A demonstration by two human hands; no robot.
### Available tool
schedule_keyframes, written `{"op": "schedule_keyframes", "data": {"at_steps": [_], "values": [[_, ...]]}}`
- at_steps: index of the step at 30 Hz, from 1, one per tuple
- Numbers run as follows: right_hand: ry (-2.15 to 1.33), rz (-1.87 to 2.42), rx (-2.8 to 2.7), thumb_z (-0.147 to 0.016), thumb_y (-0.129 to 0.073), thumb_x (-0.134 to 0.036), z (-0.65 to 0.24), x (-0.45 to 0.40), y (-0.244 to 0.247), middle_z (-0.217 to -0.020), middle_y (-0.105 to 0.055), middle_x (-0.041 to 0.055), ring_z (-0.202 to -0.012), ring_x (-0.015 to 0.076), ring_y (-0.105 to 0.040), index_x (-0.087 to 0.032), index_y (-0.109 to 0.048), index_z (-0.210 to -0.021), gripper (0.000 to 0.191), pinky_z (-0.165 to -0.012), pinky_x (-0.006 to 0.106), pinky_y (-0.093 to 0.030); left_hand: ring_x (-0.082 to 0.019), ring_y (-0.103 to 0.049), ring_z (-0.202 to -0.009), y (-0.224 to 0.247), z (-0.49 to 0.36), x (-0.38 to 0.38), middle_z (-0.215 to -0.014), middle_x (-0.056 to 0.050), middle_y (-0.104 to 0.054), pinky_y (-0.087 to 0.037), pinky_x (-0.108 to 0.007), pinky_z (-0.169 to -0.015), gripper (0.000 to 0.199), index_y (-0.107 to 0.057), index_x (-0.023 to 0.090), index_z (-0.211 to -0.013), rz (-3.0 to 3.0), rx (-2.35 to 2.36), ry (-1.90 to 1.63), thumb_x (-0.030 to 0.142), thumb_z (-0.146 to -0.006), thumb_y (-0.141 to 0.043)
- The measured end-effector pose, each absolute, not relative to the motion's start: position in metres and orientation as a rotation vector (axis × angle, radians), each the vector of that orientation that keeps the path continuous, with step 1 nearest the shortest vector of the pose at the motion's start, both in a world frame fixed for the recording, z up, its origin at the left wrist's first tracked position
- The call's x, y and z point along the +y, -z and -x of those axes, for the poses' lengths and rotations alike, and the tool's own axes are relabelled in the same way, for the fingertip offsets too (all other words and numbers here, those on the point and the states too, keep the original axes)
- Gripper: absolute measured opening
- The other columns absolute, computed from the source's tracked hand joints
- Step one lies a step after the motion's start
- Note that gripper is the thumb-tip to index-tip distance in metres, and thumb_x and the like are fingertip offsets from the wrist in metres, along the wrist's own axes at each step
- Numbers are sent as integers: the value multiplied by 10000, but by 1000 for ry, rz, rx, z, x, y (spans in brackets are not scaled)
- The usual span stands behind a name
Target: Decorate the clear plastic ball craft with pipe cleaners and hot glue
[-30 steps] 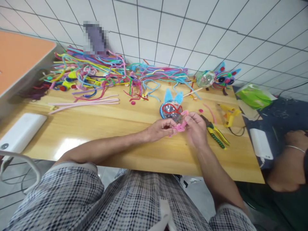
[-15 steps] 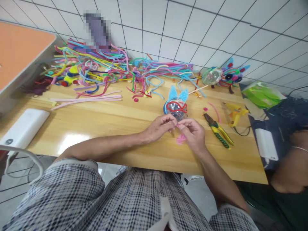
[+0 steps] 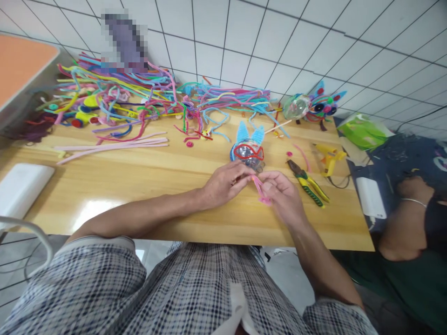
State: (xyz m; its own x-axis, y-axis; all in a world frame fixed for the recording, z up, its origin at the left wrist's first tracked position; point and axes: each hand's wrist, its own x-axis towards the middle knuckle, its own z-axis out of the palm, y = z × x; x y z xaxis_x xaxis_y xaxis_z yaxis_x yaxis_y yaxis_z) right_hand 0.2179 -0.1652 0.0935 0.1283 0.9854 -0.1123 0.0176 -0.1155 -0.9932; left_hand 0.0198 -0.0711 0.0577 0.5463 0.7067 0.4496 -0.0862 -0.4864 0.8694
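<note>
A bent pink pipe cleaner (image 3: 260,188) is pinched between my two hands above the wooden table. My left hand (image 3: 225,184) grips its upper end with thumb and fingertips. Lower on the same pipe cleaner, my right hand (image 3: 282,193) is closed around it, and a looped end hangs out below. Just beyond my fingers stands a clear ball (image 3: 249,156) with light blue pipe-cleaner ears and a red outline bent across its front. Right of my right hand lie pliers (image 3: 307,184) with yellow and green handles.
Heaped pipe cleaners (image 3: 115,93) line the wall, with straight pink ones (image 3: 115,145) in front. A yellow glue gun (image 3: 330,160) and a finished animal head (image 3: 323,107) are at right. A white power bank (image 3: 26,190) sits at left. Another person's arm (image 3: 407,223) is at far right.
My hands have drawn slightly apart, and more of the pink pipe cleaner shows between them. The view has shifted, so the table items appear further left. The other person's arm has moved.
</note>
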Motion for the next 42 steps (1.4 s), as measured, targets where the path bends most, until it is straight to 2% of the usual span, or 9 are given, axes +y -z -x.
{"op": "schedule_keyframes", "data": {"at_steps": [3, 6, 11, 18, 24, 29, 35, 38, 42], "values": [[-804, 1442, -1231, -982, -800, -422, -212, -183, -79, -811, -768, -26, -711, 167, -710, -286, -778, -1152, 219, -720, 329, -639, -128, -625, -759, -63, -21, -81, -924, -16, -739, -504, -279, -731, 356, -694, 188, -1077, -1448, 594, -718, 531, -1021, -771], [-500, 1499, -1406, -1000, -794, -349, -205, -196, -62, -974, -850, 26, -878, 216, -799, -303, -789, -1187, 193, -853, 386, -648, -135, -672, -806, -64, -23, -92, -882, -15, -739, -540, -292, -803, 488, -676, 175, -970, -1209, 484, -552, 640, -960, -822], [-502, 1476, -1392, -1009, -770, -322, -199, -208, -46, -990, -867, 30, -856, 215, -818, -308, -754, -1215, 206, -817, 378, -642, -107, -651, -713, -59, -27, -97, -807, 2, -727, -503, -263, -711, 477, -688, 163, -947, -1111, 466, -539, 604, -930, -868], [-912, 1290, -807, -874, -832, -343, -210, -208, -46, -731, -714, -66, -640, 151, -682, -286, -641, -954, 214, -639, 280, -577, -55, -439, -525, -61, -29, -96, -672, 82, -586, -313, -237, -544, 392, -678, 177, -977, -920, 483, -373, 502, -892, -880], [-1307, 1231, -969, -881, -844, -379, -215, -201, -55, -798, -776, -19, -754, 189, -725, -272, -680, -964, 213, -759, 347, -611, -113, -570, -713, -54, -31, -97, -745, 13, -671, -459, -297, -758, 400, -767, 157, -919, -1024, 376, -420, 550, -974, -817], [-1365, 1293, -950, -934, -799, -428, -216, -202, -52, -629, -617, -54, -595, 143, -563, -252, -724, -861, 205, -630, 293, -490, -124, -599, -716, -54, -30, -95, -799, -33, -727, -485, -299, -746, 338, -783, 151, -845, -772, 388, -427, 463, -857, -911], [-1254, 1282, -822, -853, -807, -473, -218, -196, -46, -642, -620, -46, -534, 129, -460, -270, -710, -797, 232, -607, 318, -516, -63, -309, -525, -55, -27, -88, -543, 89, -441, -264, -245, -546, 276, -776, 161, -818, -790, 461, -336, 400, -889, -895], [-1308, 1235, -760, -844, -838, -466, -221, -190, -46, -526, -485, -75, -582, 172, -558, -281, -718, -814, 223, -676, 352, -590, -77, -527, -623, -52, -29, -85, -664, 36, -624, -446, -234, -656, 304, -820, 160, -903, -790, 397, -372, 431, -864, -950], [-1316, 1218, -714, -848, -882, -580, -222, -187, -46, -598, -575, -55, -653, 199, -651, -291, -697, -865, 344, -715, 394, -641, -190, -767, -1049, -47, -31, -90, -1161, -77, -817, -596, -373, -1015, 443, -823, 208, -1185, -961, 285, -466, 404, -833, -1009]]}}
